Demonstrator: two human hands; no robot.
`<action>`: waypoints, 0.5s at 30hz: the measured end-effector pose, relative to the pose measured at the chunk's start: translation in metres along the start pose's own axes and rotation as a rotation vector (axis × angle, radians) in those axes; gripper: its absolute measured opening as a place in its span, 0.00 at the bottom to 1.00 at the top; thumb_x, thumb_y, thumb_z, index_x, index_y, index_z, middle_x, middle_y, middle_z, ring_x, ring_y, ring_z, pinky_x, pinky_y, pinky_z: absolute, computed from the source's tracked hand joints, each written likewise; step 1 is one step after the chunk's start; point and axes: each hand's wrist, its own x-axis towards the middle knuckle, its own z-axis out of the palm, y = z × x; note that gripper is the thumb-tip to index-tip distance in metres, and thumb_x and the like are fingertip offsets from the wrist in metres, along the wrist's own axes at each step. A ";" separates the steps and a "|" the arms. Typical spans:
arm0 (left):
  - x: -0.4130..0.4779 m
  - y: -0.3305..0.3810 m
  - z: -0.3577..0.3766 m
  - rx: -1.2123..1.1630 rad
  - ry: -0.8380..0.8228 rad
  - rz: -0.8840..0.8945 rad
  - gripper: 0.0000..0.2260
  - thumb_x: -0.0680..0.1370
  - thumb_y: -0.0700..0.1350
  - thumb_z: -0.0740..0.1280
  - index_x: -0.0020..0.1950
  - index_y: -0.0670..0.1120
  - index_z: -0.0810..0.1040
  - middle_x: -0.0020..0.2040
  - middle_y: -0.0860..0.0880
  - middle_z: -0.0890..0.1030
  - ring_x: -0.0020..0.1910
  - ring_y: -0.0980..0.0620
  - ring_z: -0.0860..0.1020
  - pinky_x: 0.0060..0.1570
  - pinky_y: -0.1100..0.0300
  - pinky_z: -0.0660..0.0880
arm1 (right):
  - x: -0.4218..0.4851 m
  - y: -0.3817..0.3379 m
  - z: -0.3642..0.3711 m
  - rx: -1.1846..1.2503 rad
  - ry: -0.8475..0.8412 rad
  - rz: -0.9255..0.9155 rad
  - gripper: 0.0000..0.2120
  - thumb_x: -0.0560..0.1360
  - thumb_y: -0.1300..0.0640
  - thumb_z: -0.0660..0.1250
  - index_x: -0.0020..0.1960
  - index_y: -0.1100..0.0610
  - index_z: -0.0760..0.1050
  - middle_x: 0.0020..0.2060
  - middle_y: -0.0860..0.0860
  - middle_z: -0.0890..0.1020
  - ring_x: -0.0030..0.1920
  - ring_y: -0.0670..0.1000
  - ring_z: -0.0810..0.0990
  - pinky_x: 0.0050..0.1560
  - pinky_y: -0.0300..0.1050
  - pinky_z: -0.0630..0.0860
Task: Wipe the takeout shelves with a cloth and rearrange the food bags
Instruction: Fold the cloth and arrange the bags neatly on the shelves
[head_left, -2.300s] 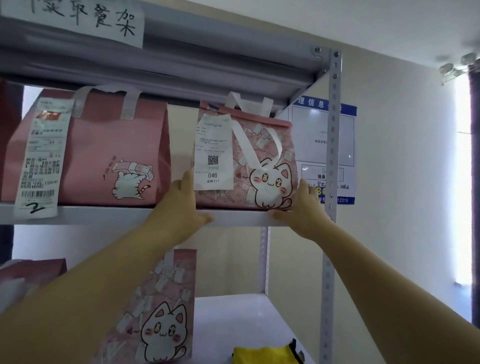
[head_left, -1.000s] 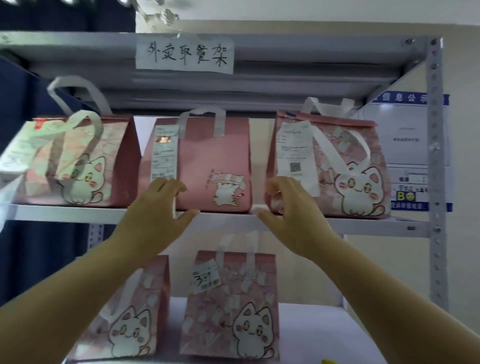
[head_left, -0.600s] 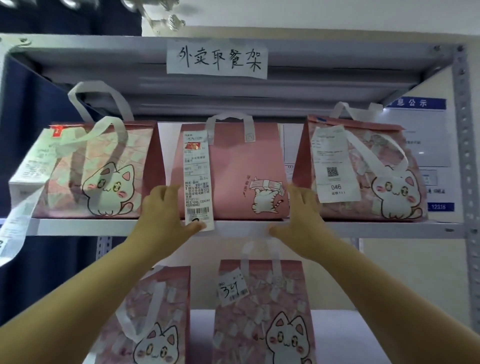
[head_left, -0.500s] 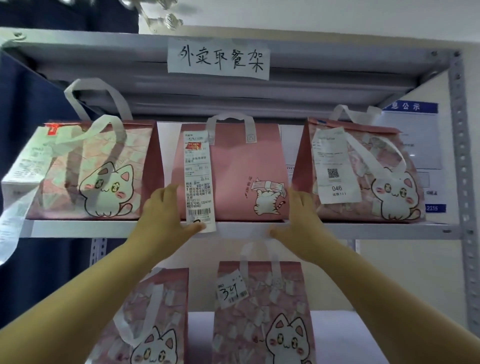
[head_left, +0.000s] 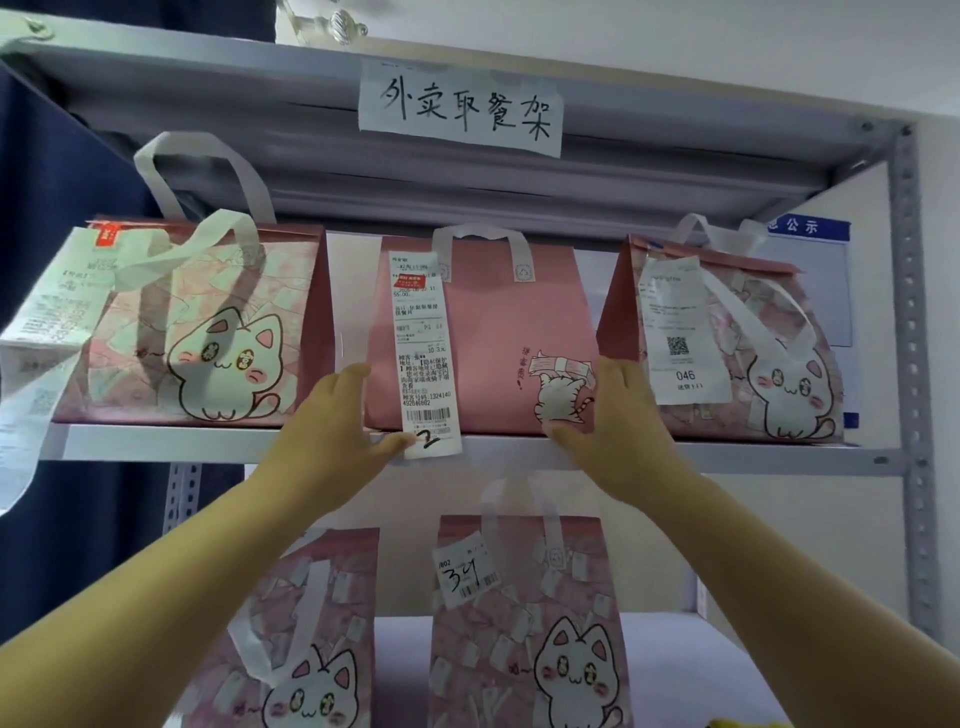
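Three pink food bags stand in a row on the upper shelf (head_left: 218, 442). The plain pink middle bag (head_left: 493, 332) carries a long receipt marked "2". My left hand (head_left: 332, 421) presses its lower left side and my right hand (head_left: 618, 410) presses its lower right side, so both hands hold it between them. A cat-print bag (head_left: 208, 332) stands to its left and another cat-print bag (head_left: 748, 343) with a receipt "046" to its right. Two more cat-print bags (head_left: 524, 623) (head_left: 306, 644) stand on the lower shelf.
A handwritten paper label (head_left: 460, 111) is taped to the top shelf beam. The perforated right post (head_left: 909, 364) bounds the shelf. A blue-headed notice (head_left: 810, 280) hangs on the wall behind. A yellow cloth corner (head_left: 748, 723) shows at the bottom edge. Dark curtain lies at the left.
My hands left the right bag marked 046 and moved left onto the sides of the middle pink bag. The view swung left with them.
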 end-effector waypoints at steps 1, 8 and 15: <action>-0.002 -0.003 -0.005 0.006 0.005 0.018 0.36 0.70 0.56 0.71 0.71 0.47 0.60 0.65 0.44 0.71 0.61 0.47 0.72 0.57 0.52 0.70 | 0.000 -0.008 -0.001 0.010 0.038 -0.032 0.33 0.71 0.51 0.71 0.69 0.60 0.59 0.64 0.55 0.64 0.63 0.56 0.66 0.59 0.44 0.64; -0.020 -0.039 -0.046 0.081 0.100 0.157 0.19 0.72 0.53 0.70 0.57 0.45 0.72 0.54 0.47 0.76 0.46 0.51 0.74 0.44 0.60 0.72 | -0.004 -0.080 0.017 0.160 0.105 -0.264 0.27 0.72 0.53 0.70 0.66 0.60 0.66 0.59 0.53 0.71 0.57 0.47 0.69 0.60 0.45 0.70; -0.034 -0.086 -0.088 0.161 0.143 0.109 0.20 0.71 0.50 0.72 0.59 0.43 0.73 0.54 0.46 0.76 0.46 0.54 0.73 0.44 0.60 0.74 | -0.007 -0.135 0.062 0.289 0.049 -0.343 0.22 0.72 0.54 0.70 0.63 0.60 0.68 0.54 0.51 0.73 0.54 0.49 0.72 0.57 0.45 0.73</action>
